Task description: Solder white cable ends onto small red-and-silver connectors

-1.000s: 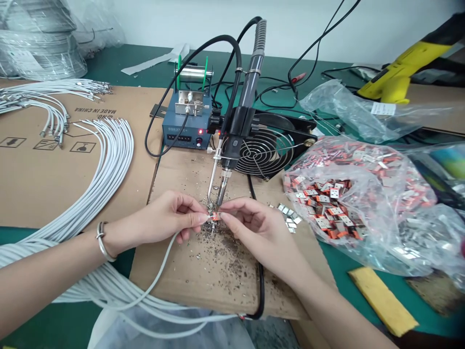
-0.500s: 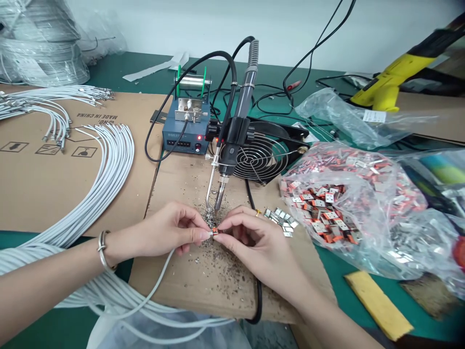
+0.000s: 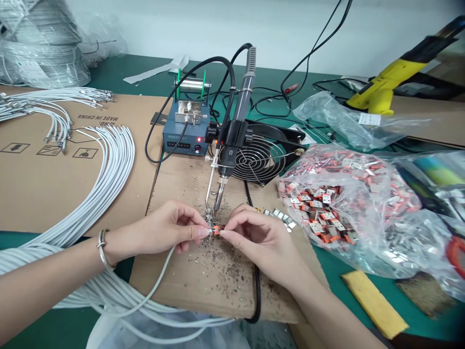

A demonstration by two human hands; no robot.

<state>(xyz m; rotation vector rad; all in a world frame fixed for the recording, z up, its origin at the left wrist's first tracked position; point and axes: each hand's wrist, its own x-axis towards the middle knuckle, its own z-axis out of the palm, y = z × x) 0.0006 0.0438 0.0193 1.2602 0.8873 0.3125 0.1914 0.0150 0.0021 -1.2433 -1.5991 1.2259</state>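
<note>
My left hand [image 3: 181, 228] pinches the end of a white cable [image 3: 160, 281], which runs down and back from under the fingers. Between thumb and fingers of my right hand [image 3: 250, 235] is a small orange and metal connector [image 3: 216, 230]. The cable end and the connector meet, or nearly so, just below the tip of a soldering iron [image 3: 218, 201] clamped in a stand. A thin metal feed tube [image 3: 209, 189] comes down beside the iron. Exactly how the wires sit at the connector is too small to tell.
A blue solder feeder [image 3: 185, 133] with a solder spool stands behind, next to a black fan [image 3: 259, 157]. Bagged orange connectors [image 3: 327, 208] and a yellow sponge [image 3: 374, 303] lie right. Bundled white cables [image 3: 119, 160] rest left on cardboard [image 3: 36, 194]. Loose metal shells [image 3: 285, 218] sit by my right hand.
My right hand has shifted slightly right, and more of the orange connector shows between my hands. My left hand has barely moved. The view has tilted a little.
</note>
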